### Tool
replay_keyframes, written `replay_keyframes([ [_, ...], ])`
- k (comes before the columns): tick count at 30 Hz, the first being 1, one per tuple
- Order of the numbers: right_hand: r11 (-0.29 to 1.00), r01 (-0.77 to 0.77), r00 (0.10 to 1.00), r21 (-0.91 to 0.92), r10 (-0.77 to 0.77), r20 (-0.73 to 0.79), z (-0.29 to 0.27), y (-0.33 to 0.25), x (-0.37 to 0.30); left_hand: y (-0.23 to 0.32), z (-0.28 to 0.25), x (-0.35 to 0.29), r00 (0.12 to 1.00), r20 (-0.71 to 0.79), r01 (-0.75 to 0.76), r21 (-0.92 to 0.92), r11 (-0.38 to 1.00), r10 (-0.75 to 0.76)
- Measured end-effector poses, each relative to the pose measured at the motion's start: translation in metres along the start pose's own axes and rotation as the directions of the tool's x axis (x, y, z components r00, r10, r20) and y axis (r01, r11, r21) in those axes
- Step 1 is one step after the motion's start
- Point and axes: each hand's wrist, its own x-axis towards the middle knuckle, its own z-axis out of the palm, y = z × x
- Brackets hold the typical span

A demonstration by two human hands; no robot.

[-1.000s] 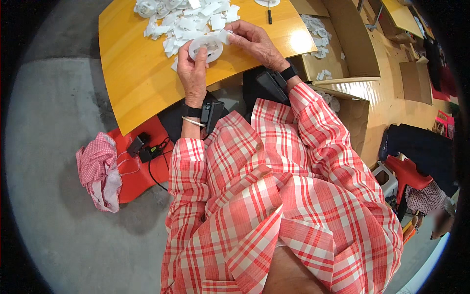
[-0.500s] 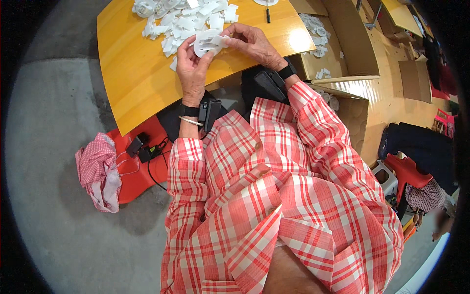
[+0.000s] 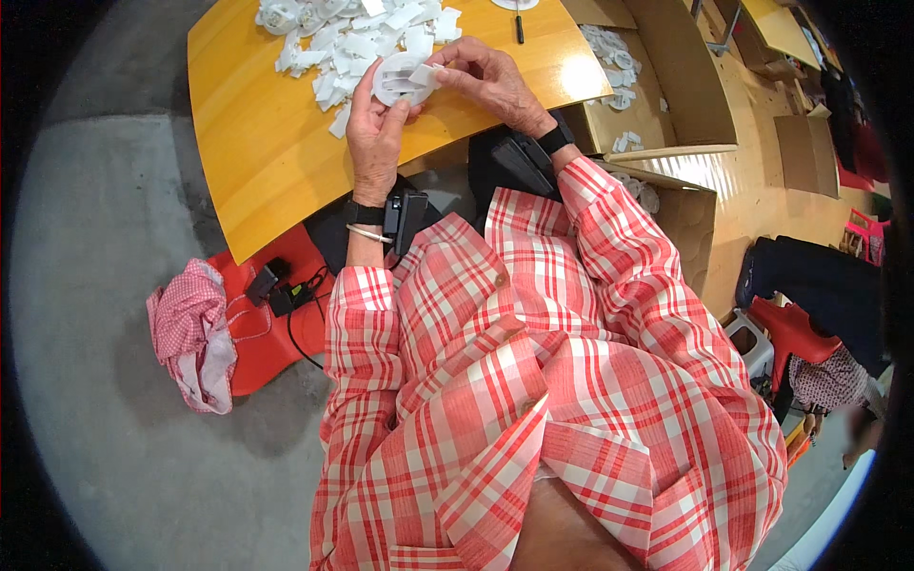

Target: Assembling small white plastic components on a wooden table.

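Above the near edge of the yellow table [image 3: 248,162], my left hand [image 3: 377,133] is closed on the rim of a round white plastic part [image 3: 388,93] with slots across its face. My right hand [image 3: 493,84] pinches a small flat white plastic piece [image 3: 424,74] between thumb and fingers, at the right side of the round part. The piece overlaps the round part's edge; whether it sits in a slot I cannot tell. Just beyond my hands lies a heap of small white plastic pieces [image 3: 357,46].
A screwdriver [image 3: 520,29] with a dark handle lies at the table's far right, by a white disc. Right of the table, an open cardboard box [image 3: 657,124] holds more white parts. A red chair [image 3: 257,352] with a pink cloth and black adapters stands at the left.
The round part has tilted in my left hand, so its slotted face shows more fully. My right hand has shifted slightly up and left with the flat piece.
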Motion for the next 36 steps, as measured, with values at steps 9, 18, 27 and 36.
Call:
replay_keyframes([
  [9, 0.997, 0.070, 0.992, 0.037, -0.066, -0.109, 0.007, -0.009, -0.002, -0.002, 0.002, 0.002, 0.999, -0.046, 0.017, 0.034, 0.999, -0.016],
  [18, 0.882, 0.115, 0.963, -0.457, -0.211, -0.165, 0.020, -0.026, 0.006, -0.004, 0.004, 0.003, 0.997, -0.069, 0.023, 0.069, 0.997, -0.018],
  [27, 0.781, 0.184, 0.909, -0.596, -0.366, -0.198, 0.029, -0.028, 0.012, -0.006, 0.004, 0.003, 0.996, -0.086, 0.003, 0.085, 0.996, 0.004],
  [36, 0.716, 0.140, 0.907, -0.684, -0.370, -0.201, 0.026, -0.028, 0.013, -0.005, 0.002, 0.003, 0.998, -0.055, 0.043, 0.126, 0.991, -0.037],
])
